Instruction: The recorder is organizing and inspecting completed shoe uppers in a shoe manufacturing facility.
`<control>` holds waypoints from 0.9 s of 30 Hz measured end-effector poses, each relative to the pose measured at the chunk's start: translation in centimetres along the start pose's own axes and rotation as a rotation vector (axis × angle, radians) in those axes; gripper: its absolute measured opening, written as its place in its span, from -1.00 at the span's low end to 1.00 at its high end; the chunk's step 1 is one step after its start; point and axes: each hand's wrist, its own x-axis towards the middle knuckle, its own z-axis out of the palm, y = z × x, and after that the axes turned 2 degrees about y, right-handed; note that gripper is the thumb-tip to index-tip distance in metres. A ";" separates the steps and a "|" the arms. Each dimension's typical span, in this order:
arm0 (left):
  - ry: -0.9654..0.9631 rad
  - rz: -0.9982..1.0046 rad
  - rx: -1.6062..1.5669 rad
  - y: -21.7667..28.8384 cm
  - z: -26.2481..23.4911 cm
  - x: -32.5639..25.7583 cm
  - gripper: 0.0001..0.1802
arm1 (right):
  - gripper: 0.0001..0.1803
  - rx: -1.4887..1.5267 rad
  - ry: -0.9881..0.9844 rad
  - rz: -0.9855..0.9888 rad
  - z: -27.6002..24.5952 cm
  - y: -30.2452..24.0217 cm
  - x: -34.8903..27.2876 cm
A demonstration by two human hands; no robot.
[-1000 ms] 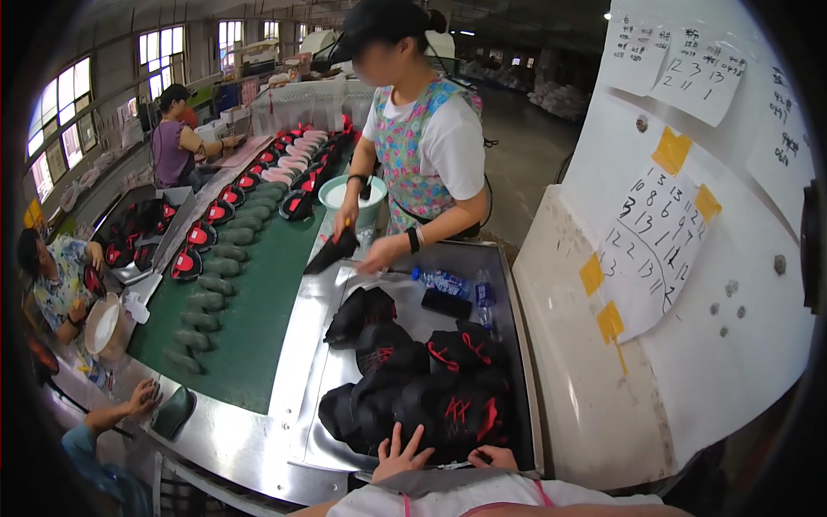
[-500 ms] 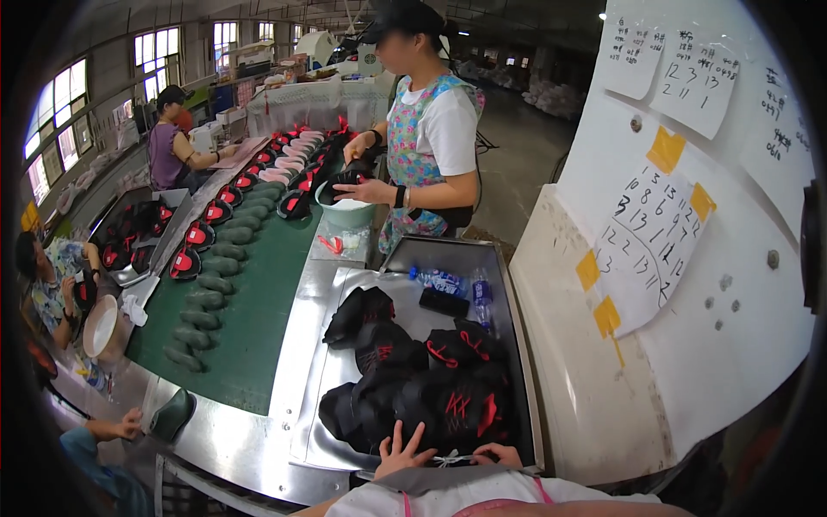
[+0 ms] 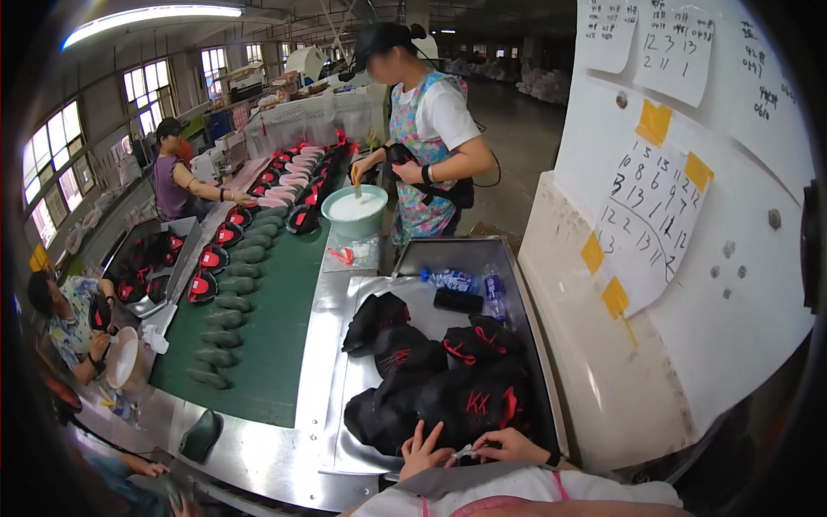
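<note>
Both my hands are at the near edge of a metal tray, below a pile of black shoe uppers with red laces [image 3: 469, 401]. My right hand [image 3: 514, 448] has its fingers pinched on a thin white strip [image 3: 465, 451]; whether this is string or plastic is too small to tell. My left hand [image 3: 423, 450] lies against the nearest upper with its fingers spread upward, and its thumb reaches to the strip's left end.
The metal tray [image 3: 345, 431] also holds two bottles [image 3: 494, 289] and a black phone-like slab [image 3: 457, 300]. Left is a green conveyor [image 3: 271, 370] with rows of grey shoe forms [image 3: 215, 355]. A person with a brush works over a basin [image 3: 356, 226]. A papered panel [image 3: 689, 345] stands right.
My right hand has come further into view and pinches the white strip. The view has shifted, so the tray sits further right. The person opposite now dips a brush into the basin.
</note>
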 end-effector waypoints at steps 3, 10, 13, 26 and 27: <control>0.085 -0.030 -0.094 -0.3 0.2 -0.2 -0.78 | -0.81 -0.069 -0.070 0.011 -0.2 -1.8 0.3; 0.193 -0.323 -0.384 -0.7 2.0 -2.2 -0.80 | -0.79 -0.302 0.024 -0.134 -1.0 -3.7 0.4; 0.161 -0.308 -0.407 -0.2 0.2 -0.7 -0.76 | -0.76 -0.307 0.103 -0.186 -1.1 -2.4 2.2; 0.149 -0.338 -0.363 -0.3 0.7 -0.9 -0.83 | -0.85 0.168 0.236 -0.147 1.0 -3.9 6.6; 0.075 -0.447 -0.349 -0.4 0.7 -1.0 -0.84 | -0.85 0.126 0.266 -0.138 1.1 -4.1 6.9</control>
